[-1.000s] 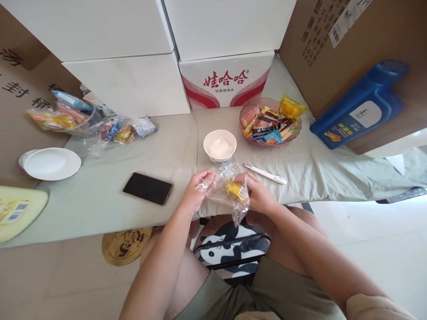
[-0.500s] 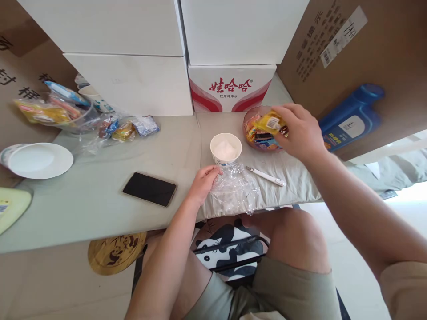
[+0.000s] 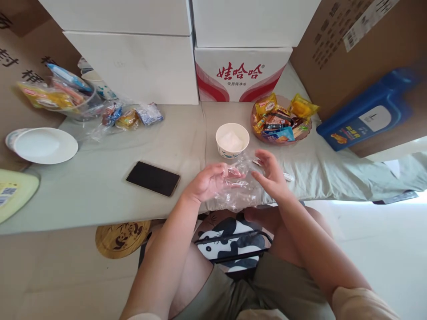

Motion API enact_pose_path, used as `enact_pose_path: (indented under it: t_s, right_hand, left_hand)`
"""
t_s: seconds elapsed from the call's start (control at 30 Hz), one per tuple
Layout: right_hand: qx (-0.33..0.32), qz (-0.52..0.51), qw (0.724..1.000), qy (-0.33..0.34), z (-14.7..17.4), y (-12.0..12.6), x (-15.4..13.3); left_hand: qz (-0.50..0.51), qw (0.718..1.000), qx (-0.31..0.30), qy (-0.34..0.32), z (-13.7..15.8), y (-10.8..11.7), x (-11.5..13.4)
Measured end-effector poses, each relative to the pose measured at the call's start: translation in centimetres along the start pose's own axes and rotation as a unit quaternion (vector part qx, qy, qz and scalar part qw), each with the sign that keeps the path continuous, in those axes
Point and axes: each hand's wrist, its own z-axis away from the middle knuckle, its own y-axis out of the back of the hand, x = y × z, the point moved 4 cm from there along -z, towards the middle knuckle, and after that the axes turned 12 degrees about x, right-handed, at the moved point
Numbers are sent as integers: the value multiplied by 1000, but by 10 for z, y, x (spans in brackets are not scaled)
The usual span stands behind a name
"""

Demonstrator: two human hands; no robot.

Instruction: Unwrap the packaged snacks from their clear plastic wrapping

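My left hand (image 3: 211, 181) holds a crumpled sheet of clear plastic wrap (image 3: 238, 195) at the table's front edge, its fingers partly seen through the film. Just right of it, my right hand (image 3: 271, 175) is open, thumb and fingers apart, close to the wrap and holding nothing. Beyond the hands stands a paper bowl (image 3: 229, 153) with something white inside. Under my right hand lies a white utility knife (image 3: 288, 177), mostly covered. A pinkish clear bowl (image 3: 308, 133) holds several snack packets, with a yellow packet (image 3: 303, 106) on top at its right.
A black phone (image 3: 153, 178) lies to the left. Behind it are small wrapped snacks (image 3: 128, 119) and a clear tub (image 3: 95, 104) of packets. A tipped paper bowl (image 3: 46, 146) rests at far left. White boxes (image 3: 133, 66) line the back; a brown carton (image 3: 353, 58) stands right.
My right hand has let go of the yellow packet, which now lies in the snack bowl, and has come left toward the wrap. My left hand has lifted the wrap somewhat. The view has shifted slightly.
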Motion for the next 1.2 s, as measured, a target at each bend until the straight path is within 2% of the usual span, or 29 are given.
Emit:
enact_pose_path:
  t_s: [0.1,0.17,0.2,0.27,0.37,0.47,0.57,0.63,0.7,0.73,0.8,0.87,0.9,0.93,1.0,1.07,1.13,1.2]
  right_hand:
    - [-86,-116,985,-99,2,-9,7]
    - [-139,-152,968,-144,5,-14,2]
    - [-143,-161,963,-159,6,-14,0]
    - [-101,-176,964,-174,6,-11,-4]
    - [3,-193,964,-182,4,3,-5]
    - [58,-194,961,-189,2,19,-3]
    - [76,-179,960,-200,1,29,-1]
    - [84,-173,957,-217,0,33,1]
    - [100,-183,948,-241,-1,35,3]
    - [110,-192,942,-253,-2,35,5]
    - [131,-207,931,-270,-4,35,7]
    - [148,-217,925,-274,-6,36,9]
    - [151,-221,923,-275,-7,36,10]
    - [152,-224,922,-277,-8,36,11]
    - [154,-227,919,-282,-9,37,13]
    - [159,-227,917,-285,-9,39,15]
    - [166,-222,919,-280,-9,41,16]
    - [162,-217,922,-277,-9,40,16]
  left_hand:
    - [25,999,-43,21,8,-3,2]
    - [31,998,-46,-5,9,1,4]
    - [28,999,-40,-21,8,5,6]
    - [5,999,-20,-46,5,14,8]
    - [-65,996,26,-47,2,30,9]
    - [-166,983,79,-4,0,42,8]
    - [-232,964,119,46,-1,51,5]
    - [-209,961,177,25,-1,58,9]
    - [-133,962,234,-49,1,62,18]
    - [-96,962,239,-87,3,61,21]
    - [-70,972,188,-122,7,54,23]
    - [-110,983,124,-85,8,44,16]
    - [-137,982,118,-51,8,42,11]
    - [-159,978,134,-20,6,42,6]
    - [-172,964,204,5,1,47,0]
    - [-140,950,277,-37,-2,51,4]
    - [-91,927,334,-145,2,52,19]
    - [-64,889,362,-274,19,48,40]
